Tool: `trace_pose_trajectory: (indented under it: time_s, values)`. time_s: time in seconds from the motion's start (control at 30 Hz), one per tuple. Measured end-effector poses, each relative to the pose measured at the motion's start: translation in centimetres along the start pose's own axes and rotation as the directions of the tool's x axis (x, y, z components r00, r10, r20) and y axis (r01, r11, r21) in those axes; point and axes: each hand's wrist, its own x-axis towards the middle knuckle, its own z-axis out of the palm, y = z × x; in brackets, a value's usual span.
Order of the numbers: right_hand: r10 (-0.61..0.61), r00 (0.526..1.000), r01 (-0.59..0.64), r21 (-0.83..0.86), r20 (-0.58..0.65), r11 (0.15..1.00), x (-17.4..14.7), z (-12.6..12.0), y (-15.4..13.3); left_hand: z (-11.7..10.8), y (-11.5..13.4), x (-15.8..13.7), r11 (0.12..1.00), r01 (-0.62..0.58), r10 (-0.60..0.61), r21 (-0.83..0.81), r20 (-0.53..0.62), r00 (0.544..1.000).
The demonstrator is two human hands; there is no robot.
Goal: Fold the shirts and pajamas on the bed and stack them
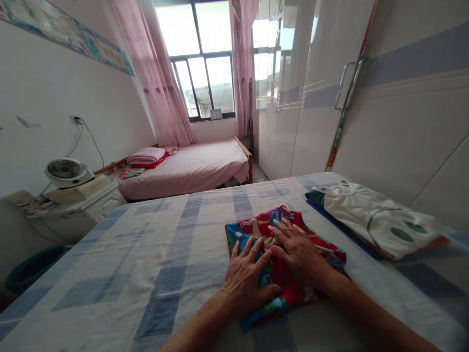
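Garment (284,277), red and blue, folded on the bed (154,244): likely light, soft; best lifted by opposite edges. Left hand (242,278), right hand (298,249): flat upon it, fingers (253,252) spread, grasping nothing; fold count beneath uncertain. Sheet (120,259): white and blue. Alongside: clothes pile (384,220). Beyond: second bed (194,164), window (218,83), wardrobe (282,137).

Garment (285,279) partly hidden under left hand (244,274), right hand (300,250); wardrobe (311,132) cut off at top

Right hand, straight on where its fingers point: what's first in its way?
The right hand rests on the patterned cloth, so first more of that cloth, then the bedsheet past its edge. The pink-covered bed seems beyond; depth is unclear.
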Motion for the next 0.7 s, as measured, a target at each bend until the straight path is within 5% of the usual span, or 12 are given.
trace_pose_trajectory:
  time_s: [0.13, 0.33, 0.47, 0.7]
  values:
    - [0.091, 0.993, -0.088, -0.036, 0.081, 0.995, -0.7, 1.9, 2.1, 0.1, -0.2, 0.2, 0.999, 0.032, -0.032, 0.005, -0.033, 0.999]
    - [0.21, 0.977, -0.214, 0.156, 0.045, 0.964, 1.2, -1.0, 4.6, -0.7, -3.7, 1.1, 0.963, 0.262, -0.243, 0.065, -0.214, 0.946]
    - [0.325, 0.946, -0.323, 0.049, -0.024, 0.945, 3.7, -1.1, 7.4, -0.7, -5.7, 1.3, 0.944, 0.318, -0.299, 0.087, -0.176, 0.938]
    - [0.451, 0.892, -0.451, -0.034, 0.021, 0.892, 4.6, 0.1, 9.9, -0.3, -5.8, 1.2, 0.933, 0.343, -0.332, 0.108, -0.108, 0.937]
